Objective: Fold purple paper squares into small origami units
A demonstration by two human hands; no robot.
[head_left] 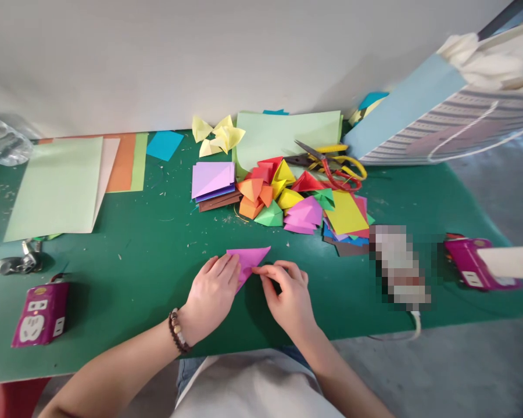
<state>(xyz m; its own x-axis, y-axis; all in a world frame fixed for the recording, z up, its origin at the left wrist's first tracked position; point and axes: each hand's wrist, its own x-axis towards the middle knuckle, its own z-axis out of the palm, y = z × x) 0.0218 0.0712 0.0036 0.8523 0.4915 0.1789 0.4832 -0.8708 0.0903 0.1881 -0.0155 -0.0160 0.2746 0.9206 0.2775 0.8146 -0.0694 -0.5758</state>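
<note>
A magenta paper (pixel 251 256), folded to a triangle, lies on the green table near its front edge. My left hand (pixel 215 293) rests over its left part, fingers together and pressing it down; a bracelet circles that wrist. On the right, my right hand (pixel 289 295) has thumb and index finger brought together at the paper's right side. Behind the paper sits a heap of folded pieces, among them orange (pixel 251 197), yellow (pixel 290 199), green (pixel 270 215) and pink (pixel 304 215) ones.
Purple squares (pixel 212 179) and yellow-topped squares (pixel 347 212) flank the heap. Scissors (pixel 326 165) lie behind it on a pale green sheet (pixel 287 133). Purple power strips (pixel 41 313) stand at both sides, keys (pixel 24 261) at left, a striped bag (pixel 453 116) at back right.
</note>
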